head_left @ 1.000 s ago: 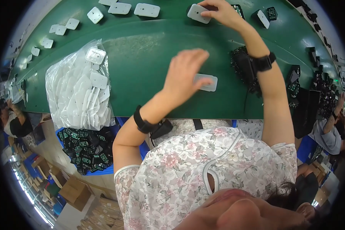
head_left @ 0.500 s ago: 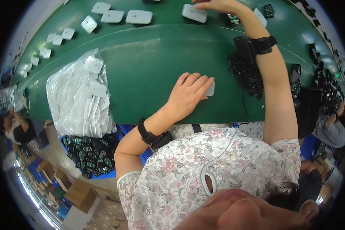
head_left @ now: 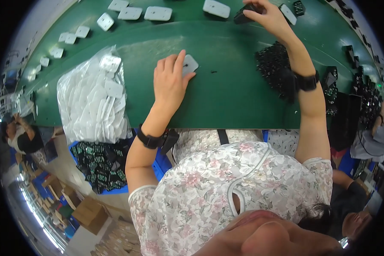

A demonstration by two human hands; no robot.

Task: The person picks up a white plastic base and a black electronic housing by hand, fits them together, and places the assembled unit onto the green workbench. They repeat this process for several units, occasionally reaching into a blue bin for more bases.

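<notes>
My left hand [head_left: 170, 81] rests on the green table around a small white plastic plate [head_left: 190, 64], which shows between its index finger and thumb. A dark mark or hole is visible on the plate. At the far right of the table, my right hand [head_left: 266, 17] pinches a black plastic casing [head_left: 245, 14], tilted above the surface. Left of that casing lies another white plate [head_left: 216, 8]; to its right is one more white plate [head_left: 288, 14] beside a green circuit board piece [head_left: 299, 7]. A tiny black piece [head_left: 213, 71] lies between my hands.
A clear bag of white plates [head_left: 91, 98] stands at the left table edge, above a blue bin of circuit boards [head_left: 100, 166]. Several white plates [head_left: 158, 13] line the far side. A heap of small black parts [head_left: 274, 68] sits below my right forearm. Other people are at both sides.
My left hand has moved left and away from me with the white plate. My right hand has moved slightly right and now holds the black casing. A tiny black piece now shows on the table.
</notes>
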